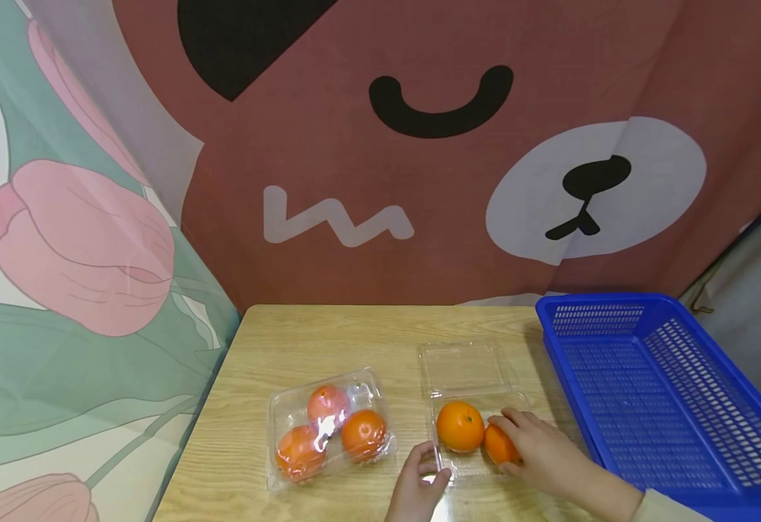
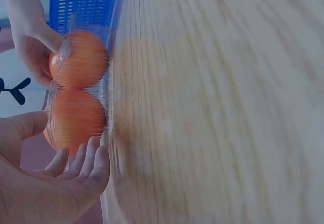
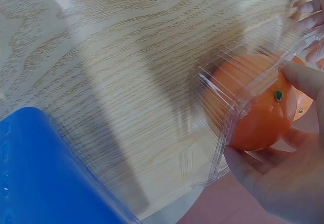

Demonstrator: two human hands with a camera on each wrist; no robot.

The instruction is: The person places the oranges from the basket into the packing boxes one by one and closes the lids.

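Observation:
An open clear plastic clamshell box (image 1: 478, 475) lies on the table with its lid (image 1: 466, 368) folded back. Two oranges sit in its base, side by side. My right hand (image 1: 540, 449) grips the right orange (image 3: 258, 107) from above, fingers and thumb around it. The left orange (image 1: 460, 426) stands free of the right hand. At the box's near left corner is my left hand (image 1: 418, 482); in the left wrist view its thumb touches the rim and its fingers (image 2: 91, 160) lie along the box wall, fairly straight.
To the left, a closed clear clamshell box (image 1: 334, 464) holds three oranges. A blue plastic basket (image 1: 605, 435) with slotted walls stands at the table's right side. Behind the wooden table (image 1: 341, 333) hangs a printed curtain (image 1: 445, 268).

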